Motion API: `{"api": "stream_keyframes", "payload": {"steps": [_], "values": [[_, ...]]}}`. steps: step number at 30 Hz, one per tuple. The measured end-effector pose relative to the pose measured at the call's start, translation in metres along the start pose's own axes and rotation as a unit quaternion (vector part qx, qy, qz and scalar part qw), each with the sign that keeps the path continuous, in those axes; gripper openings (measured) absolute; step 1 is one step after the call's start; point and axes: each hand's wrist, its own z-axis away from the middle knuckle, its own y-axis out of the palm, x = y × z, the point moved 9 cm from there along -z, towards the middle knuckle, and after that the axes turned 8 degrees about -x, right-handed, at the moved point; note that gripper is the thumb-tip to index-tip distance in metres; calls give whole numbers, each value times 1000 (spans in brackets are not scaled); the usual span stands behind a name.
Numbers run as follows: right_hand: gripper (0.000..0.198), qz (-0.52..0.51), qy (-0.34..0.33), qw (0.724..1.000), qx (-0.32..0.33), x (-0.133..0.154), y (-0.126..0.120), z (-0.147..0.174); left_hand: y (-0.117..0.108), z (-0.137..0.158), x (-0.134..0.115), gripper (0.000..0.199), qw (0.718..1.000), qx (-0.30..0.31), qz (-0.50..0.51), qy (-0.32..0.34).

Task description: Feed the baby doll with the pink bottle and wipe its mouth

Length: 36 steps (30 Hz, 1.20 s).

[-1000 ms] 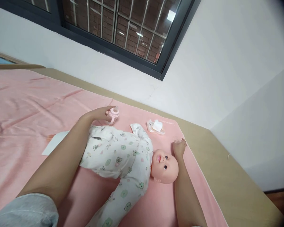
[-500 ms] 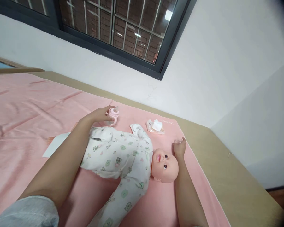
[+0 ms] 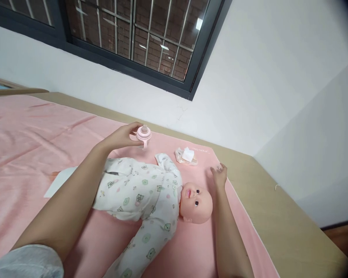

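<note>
My left hand (image 3: 130,136) is closed round a baby bottle (image 3: 144,133) with a pink collar, pink handle and clear teat, teat upward, beyond the doll's body. A baby doll (image 3: 196,202) lies on its back, dressed in a white printed suit (image 3: 145,189); my left forearm passes over the lower part of it. Past the doll's head, near the cloth's right edge, my right hand (image 3: 219,177) has its fingers curled round a small clear, shiny thing (image 3: 219,168), mostly hidden by the fingers.
A pink cloth (image 3: 46,143) covers much of the pale wooden surface (image 3: 266,204). Between my hands lies a crumpled clear wrapper (image 3: 180,155) with a white tissue (image 3: 188,154) on it. A white sheet (image 3: 59,183) pokes out beside my left forearm. Wall and barred window (image 3: 162,46) stand behind.
My left hand has moved the bottle slightly right and away from me, and its handle now faces me more. My right hand has turned slightly. The whole view has shifted a little.
</note>
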Motion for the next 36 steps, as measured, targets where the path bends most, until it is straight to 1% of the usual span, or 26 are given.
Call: {"api": "stream_keyframes", "payload": {"steps": [2,4,6,8,10,13,15,18,22,25,27,32,34,36], "values": [[73,-26,-28,999,6,31,-1,6,5,1,-24,58,999,9,14,29],[72,-54,-57,997,21,69,-2,18,12,3,-46,59,998,23,23,51],[75,-108,-79,989,57,108,-1,37,21,6,-65,60,997,26,25,72],[78,-172,-121,970,126,149,1,65,31,10,-82,60,995,21,21,91],[75,-211,-182,947,161,187,-5,96,45,16,-98,60,993,25,23,115],[72,-231,-222,927,194,219,-15,136,69,26,-119,63,986,37,33,158],[69,-228,-239,922,201,230,-20,153,83,33,-127,66,983,41,32,174],[65,-199,-260,923,202,233,-21,164,96,41,-133,69,983,42,23,178],[65,-171,-261,925,218,227,-11,166,97,46,-138,72,983,28,5,181],[67,-181,-252,919,242,223,-3,170,93,47,-141,72,984,13,-3,180],[73,-198,-243,914,256,223,1,174,90,47,-144,73,983,4,-6,181],[99,-235,-208,908,279,224,6,181,84,51,-152,71,980,-35,-11,197],[105,-245,-199,907,279,224,6,182,83,53,-155,70,978,-53,-13,202],[106,-250,-197,906,278,225,5,182,84,55,-156,70,976,-61,-16,207]]}}
